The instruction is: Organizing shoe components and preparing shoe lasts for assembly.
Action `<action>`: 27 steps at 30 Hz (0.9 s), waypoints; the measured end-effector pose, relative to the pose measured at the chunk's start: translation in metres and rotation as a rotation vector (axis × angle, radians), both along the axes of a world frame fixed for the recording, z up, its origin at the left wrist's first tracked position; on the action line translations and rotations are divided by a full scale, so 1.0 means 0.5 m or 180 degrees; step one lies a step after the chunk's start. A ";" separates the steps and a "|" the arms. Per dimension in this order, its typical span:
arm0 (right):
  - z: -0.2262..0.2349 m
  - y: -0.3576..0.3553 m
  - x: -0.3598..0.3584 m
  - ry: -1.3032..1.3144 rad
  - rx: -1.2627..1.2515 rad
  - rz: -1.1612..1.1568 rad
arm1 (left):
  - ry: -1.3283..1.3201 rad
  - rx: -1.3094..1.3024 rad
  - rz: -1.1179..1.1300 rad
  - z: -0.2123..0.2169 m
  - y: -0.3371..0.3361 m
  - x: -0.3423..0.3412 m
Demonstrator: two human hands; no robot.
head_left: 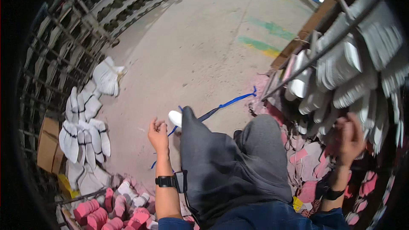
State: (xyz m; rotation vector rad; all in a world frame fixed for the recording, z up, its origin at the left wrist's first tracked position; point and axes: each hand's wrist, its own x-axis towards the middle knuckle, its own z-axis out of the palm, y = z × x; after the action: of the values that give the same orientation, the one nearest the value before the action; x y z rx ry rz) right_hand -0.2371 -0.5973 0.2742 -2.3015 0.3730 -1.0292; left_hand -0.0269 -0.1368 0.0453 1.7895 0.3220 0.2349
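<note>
Nearest the camera, a dark blue top and grey trousers [230, 166] are seen, with the knees raised toward the middle of the view. At near left, stacks of pink insoles [96, 213] are piled beside the left forearm, which carries a black wristband [165, 181]. Slightly farther, the left hand [158, 135] is held over the floor with its fingers curled loosely inward; nothing can be made out between them. Just right of that hand, the white toe of a shoe [174, 118] shows past the knee, and a blue strap [226, 103] is laid across the concrete floor [200, 51] from near left to far right. On the right, the right hand [351, 138] is raised and blurred, reaching into hanging bundles of white insoles [341, 72] on a metal rack; whether something is pinched cannot be told. Pink insoles [306, 153] are heaped below it. At left, white insole bundles [83, 132] lie on the floor beside a cardboard box [47, 145]. Farthest, wire shelving [128, 0] stands at far left.
</note>
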 end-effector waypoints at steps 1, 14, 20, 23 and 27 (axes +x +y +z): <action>-0.043 0.056 0.039 0.0336 0.0757 0.0303 | 0.0038 0.0036 0.0085 -0.052 0.027 -0.003; -0.289 0.292 0.248 0.1697 -0.1136 0.2110 | 0.2515 -0.0383 0.0144 -0.546 0.032 0.033; -0.282 0.289 0.252 0.1791 -0.1126 0.1963 | 0.2404 0.0718 0.0263 -0.678 0.014 0.069; -0.282 0.269 0.244 0.1875 -0.1137 0.1711 | 0.2929 0.1229 -0.0082 -0.611 -0.057 0.100; -0.269 0.269 0.232 0.1805 -0.1124 0.1468 | 0.1645 0.0732 0.0160 -0.573 -0.081 0.121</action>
State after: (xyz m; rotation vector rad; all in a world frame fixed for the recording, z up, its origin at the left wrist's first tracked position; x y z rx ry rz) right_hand -0.1209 -0.4629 0.1396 -2.7917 -0.1446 -0.2139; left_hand 0.0337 -0.1775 -0.2411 2.0573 0.7307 -0.1699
